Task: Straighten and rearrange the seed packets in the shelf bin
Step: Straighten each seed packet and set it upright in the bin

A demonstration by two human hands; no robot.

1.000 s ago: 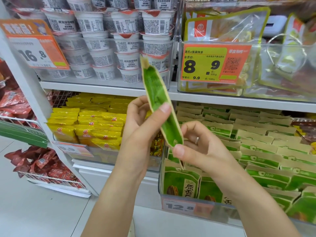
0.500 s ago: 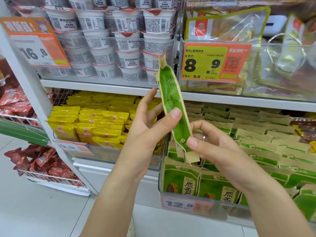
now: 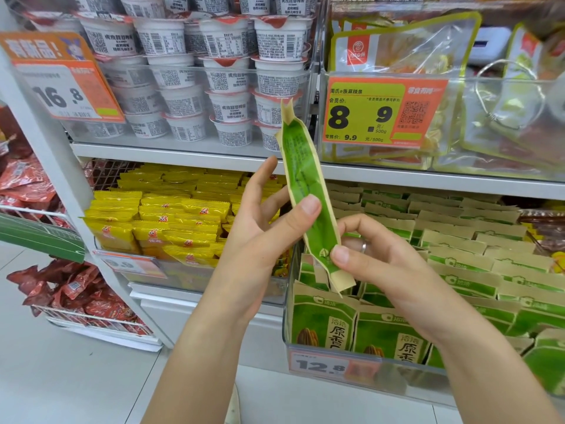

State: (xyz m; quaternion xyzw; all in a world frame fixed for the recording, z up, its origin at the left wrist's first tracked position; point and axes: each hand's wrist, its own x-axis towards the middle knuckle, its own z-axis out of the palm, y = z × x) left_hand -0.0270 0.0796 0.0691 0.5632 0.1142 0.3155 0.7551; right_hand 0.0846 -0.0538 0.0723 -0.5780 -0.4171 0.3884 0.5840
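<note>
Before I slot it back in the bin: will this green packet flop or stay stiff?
Probably fairly stiff: the green packet stands tall above the left hand unsupported. Likely light, since the right hand pinches only its bottom end. Its thin edge suggests it may tip unless wedged between neighbours.

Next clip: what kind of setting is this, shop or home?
Most likely a retail snack aisle: printed price tags clipped to the shelf fronts, clear bins filled with identical green seed packets, and stacked white cups above.
</note>
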